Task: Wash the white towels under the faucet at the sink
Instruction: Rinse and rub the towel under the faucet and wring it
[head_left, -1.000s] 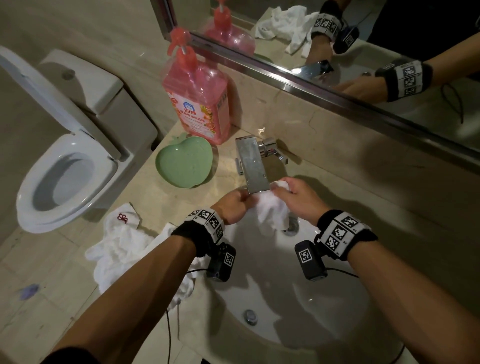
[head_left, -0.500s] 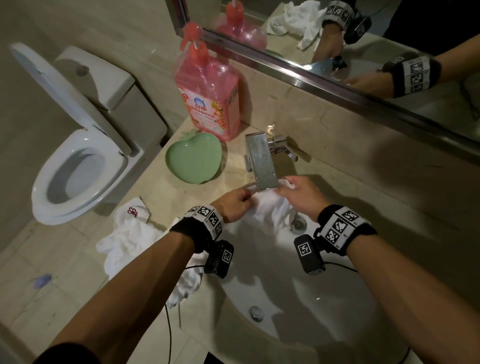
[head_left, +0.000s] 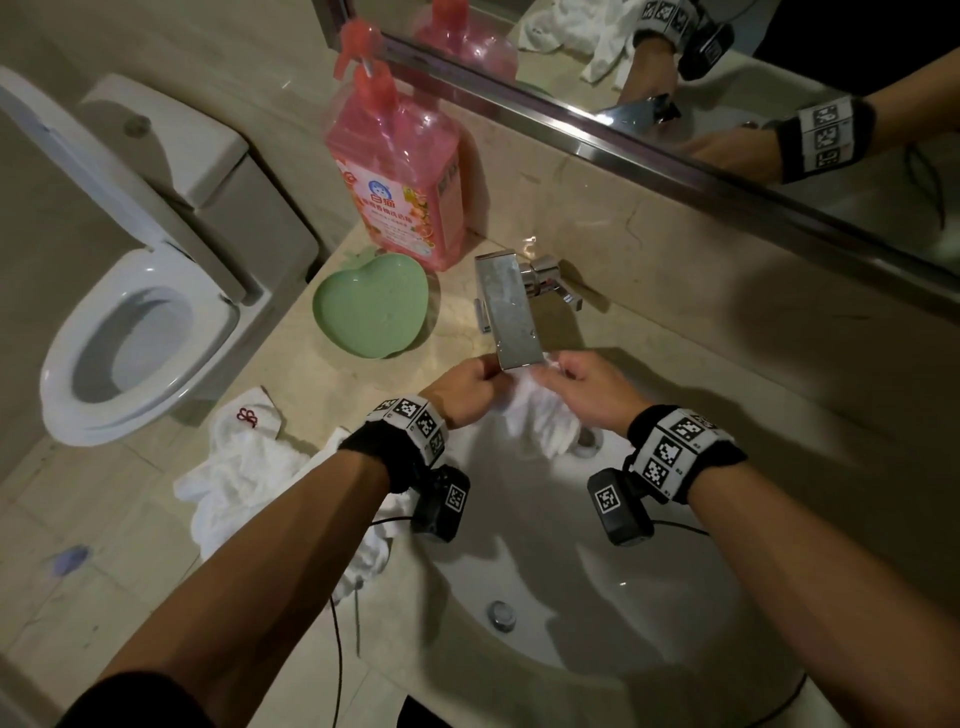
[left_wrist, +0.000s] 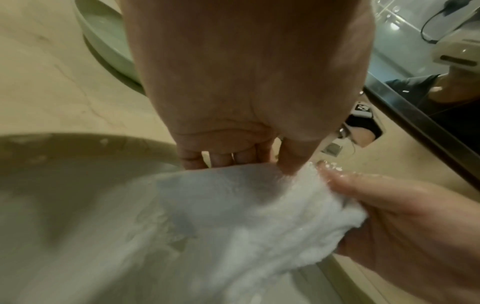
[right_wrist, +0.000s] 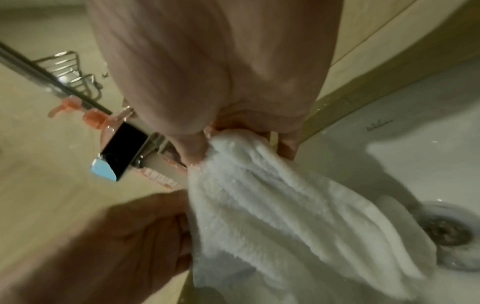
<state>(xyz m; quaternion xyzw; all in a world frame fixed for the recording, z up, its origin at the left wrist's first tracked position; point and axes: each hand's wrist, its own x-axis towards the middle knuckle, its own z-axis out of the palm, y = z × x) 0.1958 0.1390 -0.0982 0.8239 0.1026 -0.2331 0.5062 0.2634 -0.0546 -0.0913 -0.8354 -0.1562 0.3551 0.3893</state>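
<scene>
A wet white towel (head_left: 540, 415) hangs over the white sink basin (head_left: 597, 597), just under the flat steel faucet (head_left: 506, 306). My left hand (head_left: 470, 387) pinches its left top edge, and my right hand (head_left: 584, 389) pinches the right top edge. In the left wrist view the towel (left_wrist: 233, 216) sits bunched between my left hand's fingers (left_wrist: 233, 158) and my right hand (left_wrist: 389, 205). The right wrist view has the towel (right_wrist: 285, 216) draping down toward the drain (right_wrist: 444, 230), with wet drops on it. Another white towel pile (head_left: 244, 467) lies on the counter at the left.
A pink soap bottle (head_left: 400, 176) and a green heart-shaped dish (head_left: 371, 306) stand on the counter left of the faucet. A mirror (head_left: 727, 78) runs along the back wall. An open toilet (head_left: 135, 338) stands further left. Cables hang from both wrist cameras.
Both hands stay at the faucet's mouth holding the towel. The towel now hangs lower and more spread between them. My head has moved closer and slightly left.
</scene>
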